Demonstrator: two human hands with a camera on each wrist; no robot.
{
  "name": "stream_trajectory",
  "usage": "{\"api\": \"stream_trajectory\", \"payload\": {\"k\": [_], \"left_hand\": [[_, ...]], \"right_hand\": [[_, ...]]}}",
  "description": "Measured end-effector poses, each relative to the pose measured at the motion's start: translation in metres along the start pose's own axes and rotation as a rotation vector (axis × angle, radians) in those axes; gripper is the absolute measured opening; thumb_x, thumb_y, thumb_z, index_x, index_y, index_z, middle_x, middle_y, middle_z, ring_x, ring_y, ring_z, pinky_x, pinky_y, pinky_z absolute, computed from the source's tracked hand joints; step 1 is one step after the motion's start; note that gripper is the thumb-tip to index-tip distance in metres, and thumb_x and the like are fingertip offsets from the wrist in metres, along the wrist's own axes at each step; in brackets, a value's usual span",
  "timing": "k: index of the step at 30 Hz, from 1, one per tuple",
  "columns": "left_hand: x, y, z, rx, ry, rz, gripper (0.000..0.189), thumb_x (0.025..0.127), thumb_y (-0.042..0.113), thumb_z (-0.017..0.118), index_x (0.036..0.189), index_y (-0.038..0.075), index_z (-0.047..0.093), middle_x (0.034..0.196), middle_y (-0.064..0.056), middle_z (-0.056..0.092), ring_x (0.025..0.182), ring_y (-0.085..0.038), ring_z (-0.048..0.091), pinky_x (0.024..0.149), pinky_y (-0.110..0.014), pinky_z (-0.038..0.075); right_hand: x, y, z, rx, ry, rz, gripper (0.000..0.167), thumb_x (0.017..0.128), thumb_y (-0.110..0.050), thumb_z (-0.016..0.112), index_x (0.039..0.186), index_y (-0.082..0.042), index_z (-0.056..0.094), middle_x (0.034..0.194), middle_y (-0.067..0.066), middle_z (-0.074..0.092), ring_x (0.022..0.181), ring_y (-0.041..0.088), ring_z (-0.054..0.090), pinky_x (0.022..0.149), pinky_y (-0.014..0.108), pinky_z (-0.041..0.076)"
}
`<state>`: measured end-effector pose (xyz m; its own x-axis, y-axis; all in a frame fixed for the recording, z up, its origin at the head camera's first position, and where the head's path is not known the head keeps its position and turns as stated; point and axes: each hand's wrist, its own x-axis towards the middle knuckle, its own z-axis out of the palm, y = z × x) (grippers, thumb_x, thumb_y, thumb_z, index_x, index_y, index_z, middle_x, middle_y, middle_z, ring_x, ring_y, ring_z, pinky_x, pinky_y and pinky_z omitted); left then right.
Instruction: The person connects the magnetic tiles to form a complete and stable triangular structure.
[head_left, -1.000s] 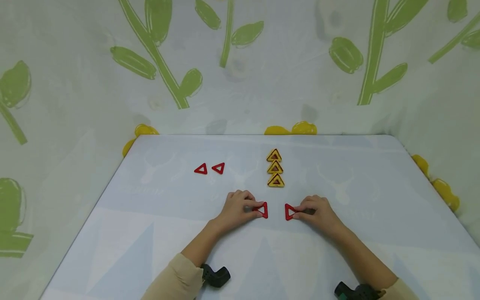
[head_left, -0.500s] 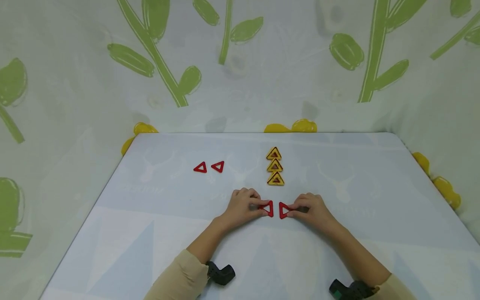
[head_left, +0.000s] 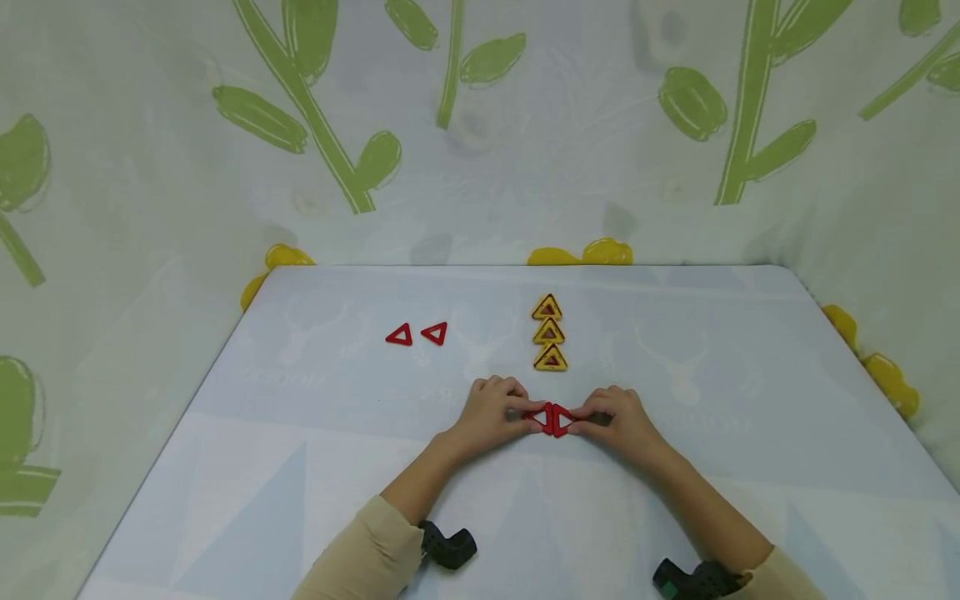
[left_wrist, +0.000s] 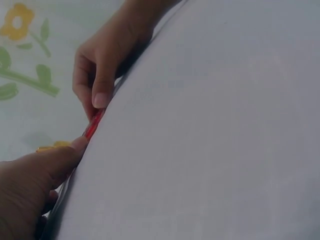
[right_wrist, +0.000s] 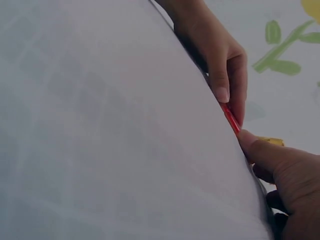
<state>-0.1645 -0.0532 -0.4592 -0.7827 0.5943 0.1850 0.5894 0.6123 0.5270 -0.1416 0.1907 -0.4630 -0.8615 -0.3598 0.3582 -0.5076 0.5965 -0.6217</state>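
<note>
Two red open-centred triangles lie flat on the table with their straight sides against each other. My left hand [head_left: 491,415] pinches the left red triangle [head_left: 547,408] at its outer corner between thumb and fingers. The right red triangle [head_left: 557,427] is pinched the same way by my right hand [head_left: 621,423]. In the left wrist view the pair shows edge-on as a thin red strip [left_wrist: 94,124] between both hands' fingertips. Just beyond the hands, three yellow triangles [head_left: 551,358] with dark outlines and brown centres stand in a column, edge to tip.
Two more red triangles [head_left: 400,335] lie apart at the back left of the white patterned table [head_left: 300,517]. A pale curtain [head_left: 570,150] with green leaf prints hangs behind the table and at its sides. Black cameras [head_left: 450,548] sit on both wrists.
Both hands have slid their red triangles inward, the left one rightward and the right one leftward. The gap between the two triangles has closed. The other triangles have stayed in place.
</note>
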Motion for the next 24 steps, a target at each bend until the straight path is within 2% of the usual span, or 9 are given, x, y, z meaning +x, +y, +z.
{"api": "stream_trajectory", "payload": {"k": [9, 19, 24], "left_hand": [[-0.0002, -0.0005, 0.0004, 0.003, 0.007, 0.012, 0.032, 0.082, 0.034, 0.072, 0.113, 0.023, 0.071, 0.097, 0.005, 0.057, 0.093, -0.014, 0.048, 0.085, -0.038, 0.033], [-0.001, -0.0032, 0.0027, 0.051, 0.029, 0.03, 0.035, 0.082, 0.038, 0.072, 0.114, 0.026, 0.071, 0.098, 0.006, 0.059, 0.095, -0.012, 0.049, 0.086, -0.036, 0.034], [-0.0017, -0.0051, 0.004, 0.035, 0.034, 0.029, 0.035, 0.081, 0.039, 0.072, 0.114, 0.025, 0.071, 0.098, 0.006, 0.059, 0.095, -0.012, 0.049, 0.085, -0.036, 0.034]], "right_hand": [[-0.0002, -0.0002, 0.0015, 0.005, 0.013, 0.021, 0.019, 0.069, -0.012, 0.083, 0.085, -0.018, 0.075, 0.077, -0.012, 0.066, 0.075, 0.003, 0.049, 0.07, 0.031, 0.029], [-0.0006, 0.0035, 0.0024, 0.019, 0.025, -0.001, 0.02, 0.067, -0.01, 0.083, 0.084, -0.018, 0.075, 0.076, -0.011, 0.066, 0.074, 0.003, 0.049, 0.07, 0.027, 0.028], [-0.0014, 0.0039, 0.0031, 0.026, 0.027, -0.008, 0.02, 0.067, -0.011, 0.083, 0.084, -0.017, 0.075, 0.077, -0.011, 0.066, 0.075, 0.003, 0.049, 0.071, 0.028, 0.028]]}}
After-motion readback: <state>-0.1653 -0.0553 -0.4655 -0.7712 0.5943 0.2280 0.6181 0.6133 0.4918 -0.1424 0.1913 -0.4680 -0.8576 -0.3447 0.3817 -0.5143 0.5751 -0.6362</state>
